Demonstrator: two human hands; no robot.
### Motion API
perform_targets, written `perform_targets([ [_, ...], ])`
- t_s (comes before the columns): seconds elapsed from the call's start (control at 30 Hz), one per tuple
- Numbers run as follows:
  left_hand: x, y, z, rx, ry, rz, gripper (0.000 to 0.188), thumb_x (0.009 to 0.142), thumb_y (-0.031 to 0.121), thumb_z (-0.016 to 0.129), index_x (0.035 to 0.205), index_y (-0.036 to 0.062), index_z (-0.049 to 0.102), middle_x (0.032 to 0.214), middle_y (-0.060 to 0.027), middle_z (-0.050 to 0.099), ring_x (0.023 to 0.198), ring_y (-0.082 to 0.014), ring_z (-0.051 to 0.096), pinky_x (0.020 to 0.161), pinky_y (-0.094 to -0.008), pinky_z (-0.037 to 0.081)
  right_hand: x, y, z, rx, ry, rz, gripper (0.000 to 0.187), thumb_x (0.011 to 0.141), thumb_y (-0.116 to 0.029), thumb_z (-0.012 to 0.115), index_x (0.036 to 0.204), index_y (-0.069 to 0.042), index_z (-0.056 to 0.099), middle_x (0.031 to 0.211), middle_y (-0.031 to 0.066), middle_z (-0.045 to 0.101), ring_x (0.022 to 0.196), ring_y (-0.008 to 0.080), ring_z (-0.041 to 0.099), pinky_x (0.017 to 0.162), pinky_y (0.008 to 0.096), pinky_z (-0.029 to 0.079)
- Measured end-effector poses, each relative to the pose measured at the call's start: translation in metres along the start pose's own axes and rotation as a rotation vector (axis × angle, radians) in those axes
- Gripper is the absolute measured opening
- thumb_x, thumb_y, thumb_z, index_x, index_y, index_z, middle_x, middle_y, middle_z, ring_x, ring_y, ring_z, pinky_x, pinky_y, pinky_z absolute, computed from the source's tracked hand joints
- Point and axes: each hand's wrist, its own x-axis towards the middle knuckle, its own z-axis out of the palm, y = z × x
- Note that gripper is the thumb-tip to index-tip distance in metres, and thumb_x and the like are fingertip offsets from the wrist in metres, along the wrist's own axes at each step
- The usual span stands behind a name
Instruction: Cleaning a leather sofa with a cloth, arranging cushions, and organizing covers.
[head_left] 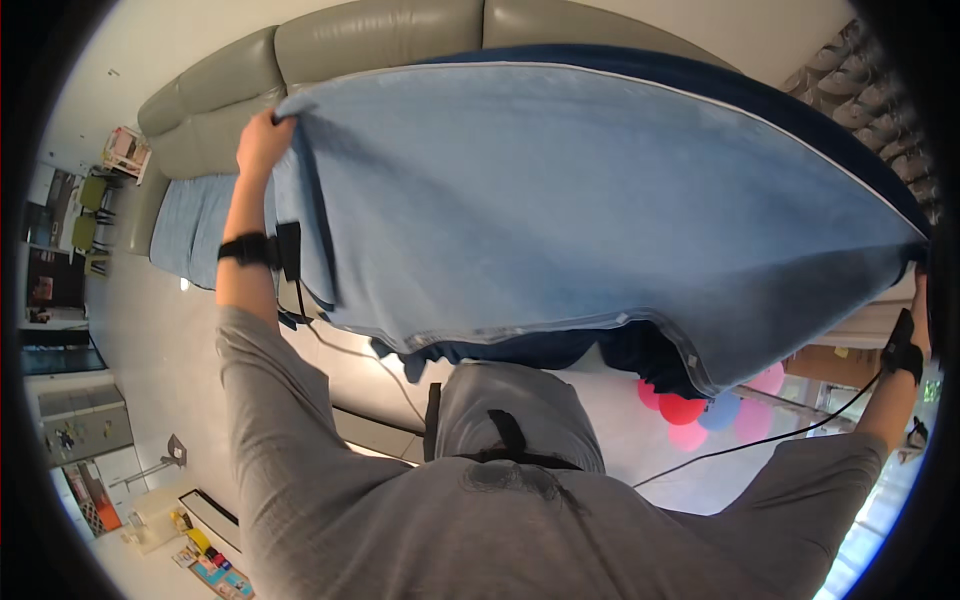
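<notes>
A large blue cloth (560,200) is stretched between my two hands, in front of the sofa. It is light blue on the side toward me, with a pale trim along its edges; dark blue fabric (640,62) shows behind it and hangs in ruffles below. My left hand (263,142) is raised and closed on the cloth's upper left corner. At the far right, my right hand (921,300) grips the opposite corner, its fingers partly lost in the dark rim. Between the hands, the lower edge sags and curves.
Behind the cloth stands a grey-green leather sofa (375,42), with light blue fabric (190,225) over its left seat. Balloons (682,408) lie at the lower right. Thin cables (740,445) run from black straps on both wrists. Green chairs (92,195) stand at the far left.
</notes>
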Motion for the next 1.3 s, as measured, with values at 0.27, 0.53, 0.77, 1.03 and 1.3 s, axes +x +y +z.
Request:
perform_targets([
  [0.27,0.039,0.051,0.039,-0.146,0.46,-0.206,0.032,0.075,0.029,0.056,0.1,0.0089,0.058,0.099,-0.0145,0.061,0.094,-0.0312,0.058,0.079,-0.0382,0.045,0.019,0.137,0.17,0.971,-0.152,0.698,0.028,0.081,-0.013,0.05,0.106,-0.001,0.053,0.097,0.0144,0.058,0.089,0.0237,0.057,0.078,0.0334,0.045],
  [0.53,-0.069,0.327,0.151,-0.46,0.034,0.783,0.016,0.072,0.008,0.046,0.075,-0.0018,0.059,0.069,-0.0164,0.059,0.069,-0.0277,0.058,0.062,-0.0369,0.048,0.03,0.185,0.29,1.029,-0.149,0.87,0.03,0.083,-0.012,0.047,0.111,-0.004,0.052,0.097,0.0077,0.058,0.089,0.0168,0.055,0.079,0.0268,0.042],
  [0.77,-0.232,0.494,0.242,-1.693,-1.002,0.434,0.045,0.075,0.0,0.046,0.119,0.0013,0.04,0.067,-0.0024,0.052,0.055,-0.008,0.048,0.046,-0.0246,0.04,-0.105,-0.089,0.304,0.818,-1.134,0.184,0.008,0.079,-0.007,0.05,0.086,-0.009,0.047,0.075,-0.003,0.043,0.064,0.007,0.038,0.056,0.0217,0.031],
  [1.03,-0.27,0.264,0.395,-0.94,-0.859,-0.293,0.038,0.082,0.015,0.05,0.118,0.0061,0.046,0.07,-0.0086,0.058,0.051,-0.0182,0.056,0.046,-0.0308,0.048,-0.205,-0.19,0.34,0.864,-1.076,-0.114,0.01,0.087,-0.007,0.05,0.096,-0.004,0.05,0.087,0.0052,0.057,0.083,0.0112,0.054,0.076,0.0235,0.042],
  [1.3,-0.368,0.065,0.423,-0.834,-0.676,-0.825,0.033,0.078,0.02,0.056,0.107,0.0038,0.053,0.088,-0.0154,0.063,0.068,-0.0259,0.062,0.066,-0.0344,0.049,-0.461,-0.443,0.43,1.033,-1.242,-0.539,0.036,0.074,-0.015,0.061,0.106,-0.003,0.051,0.111,0.0188,0.052,0.106,0.0333,0.049,0.09,0.0375,0.039],
])
